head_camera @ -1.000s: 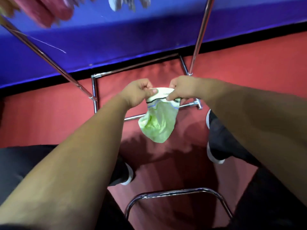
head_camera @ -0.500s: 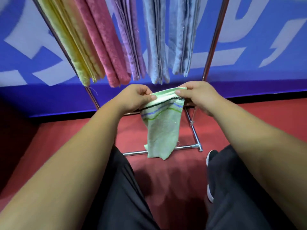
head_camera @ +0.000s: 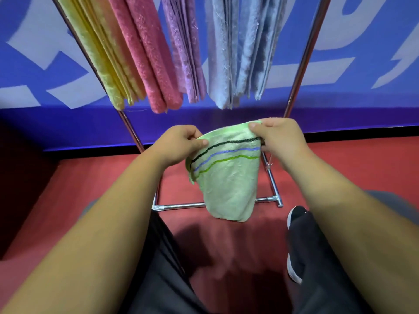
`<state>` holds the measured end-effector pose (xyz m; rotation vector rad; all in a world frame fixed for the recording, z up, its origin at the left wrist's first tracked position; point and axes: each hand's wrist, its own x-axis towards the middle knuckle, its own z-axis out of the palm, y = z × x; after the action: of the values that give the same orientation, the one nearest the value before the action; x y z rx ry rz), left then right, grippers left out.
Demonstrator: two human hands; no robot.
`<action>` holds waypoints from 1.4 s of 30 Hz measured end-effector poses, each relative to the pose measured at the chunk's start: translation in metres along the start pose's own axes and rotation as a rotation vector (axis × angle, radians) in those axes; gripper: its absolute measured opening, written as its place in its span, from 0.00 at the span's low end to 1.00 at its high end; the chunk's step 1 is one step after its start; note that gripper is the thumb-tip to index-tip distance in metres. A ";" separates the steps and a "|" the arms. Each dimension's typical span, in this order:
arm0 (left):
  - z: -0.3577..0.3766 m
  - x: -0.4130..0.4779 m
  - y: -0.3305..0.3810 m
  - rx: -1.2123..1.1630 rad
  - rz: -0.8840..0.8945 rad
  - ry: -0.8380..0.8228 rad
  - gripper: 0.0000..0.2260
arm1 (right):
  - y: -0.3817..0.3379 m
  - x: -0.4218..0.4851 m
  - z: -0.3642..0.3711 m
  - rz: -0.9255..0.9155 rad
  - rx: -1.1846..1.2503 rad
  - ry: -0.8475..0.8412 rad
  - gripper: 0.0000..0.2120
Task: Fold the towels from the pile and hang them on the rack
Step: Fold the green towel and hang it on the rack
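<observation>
A small light-green towel [head_camera: 229, 184] with black, blue and green stripes near its top hangs folded between my hands. My left hand [head_camera: 179, 146] pinches its upper left corner and my right hand [head_camera: 278, 139] pinches its upper right corner. It hangs in front of the chrome rack [head_camera: 301, 64], below the towels on the rack. Those hang folded side by side: yellow [head_camera: 99, 53], pink [head_camera: 145, 53], purple [head_camera: 183, 48] and pale blue [head_camera: 235, 48]. The towel pile is out of view.
The rack's chrome base bar [head_camera: 181, 206] lies on the red floor [head_camera: 102, 177] just past my knees. A blue wall banner [head_camera: 34, 64] stands behind the rack. My black shoe [head_camera: 295, 217] shows at the right, beside the base.
My view has tilted up from the floor to the hung towels. The green towel has risen with both hands and now hangs flatter and wider between them.
</observation>
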<state>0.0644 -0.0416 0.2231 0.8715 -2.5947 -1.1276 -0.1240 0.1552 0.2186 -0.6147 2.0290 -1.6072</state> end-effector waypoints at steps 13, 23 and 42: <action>0.028 0.017 0.025 -0.350 0.105 -0.131 0.13 | 0.001 0.003 0.045 -0.113 -0.186 -0.062 0.07; 0.026 0.017 0.028 -0.405 0.048 -0.197 0.18 | -0.013 0.002 0.030 -0.270 -0.560 -0.024 0.10; 0.015 0.021 0.011 0.373 -0.268 0.169 0.08 | -0.011 0.008 0.007 -0.114 -0.591 0.104 0.15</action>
<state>0.0367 -0.0386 0.2187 1.3616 -2.6406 -0.5892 -0.1254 0.1424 0.2271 -0.8757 2.6055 -1.0962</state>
